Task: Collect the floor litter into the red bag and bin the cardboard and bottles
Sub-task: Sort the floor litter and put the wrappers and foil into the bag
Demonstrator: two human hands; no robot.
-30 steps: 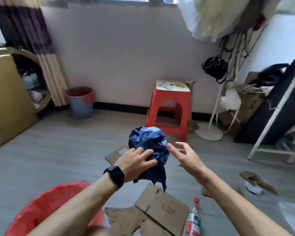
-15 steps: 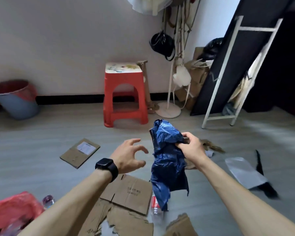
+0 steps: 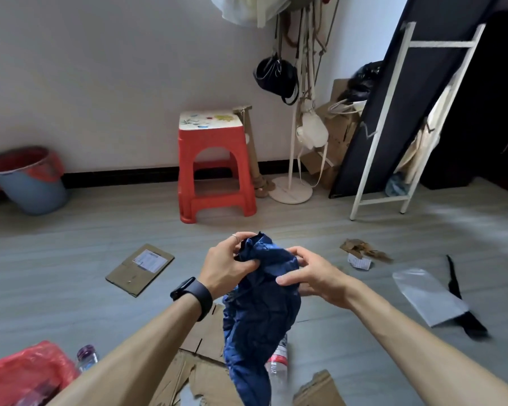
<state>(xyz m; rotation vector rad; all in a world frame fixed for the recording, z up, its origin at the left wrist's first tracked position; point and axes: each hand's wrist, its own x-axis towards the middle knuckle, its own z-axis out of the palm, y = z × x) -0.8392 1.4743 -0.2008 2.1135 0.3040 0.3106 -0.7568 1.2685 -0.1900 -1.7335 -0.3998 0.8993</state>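
Both hands hold a crumpled blue plastic bag point(image 3: 261, 300) up in front of the person, above the litter on the floor. The left hand point(image 3: 225, 266), with a ring on one finger and a dark watch point(image 3: 192, 295) on the wrist, has its grip closed on the bag's top left edge, thumb and fingers pinching the plastic. The right hand point(image 3: 311, 272) grips the bag's upper right side, fingers curled over the top and thumb pressed against the front. The rest of the bag hangs down loose between the forearms.

Directly below the blue bag, flattened cardboard point(image 3: 206, 338) lies on the grey floor point(image 3: 71, 276), and a clear bottle with a red label point(image 3: 277, 358) lies partly hidden behind the bag's lower end. To the left of the blue bag, at the bottom corner of the view, sits the red bag point(image 3: 21, 373), with a second bottle with a purple cap point(image 3: 87, 356) just beside it. Further left and beyond lies a flat cardboard piece with a white label point(image 3: 140, 268). To the right of the blue bag lie torn brown scraps point(image 3: 364, 250), a clear plastic sheet point(image 3: 425, 294) and a black strip point(image 3: 458, 300). Beyond the blue bag, by the wall, stand a red stool point(image 3: 214, 168) and, far left, a blue bin lined in red point(image 3: 27, 180).
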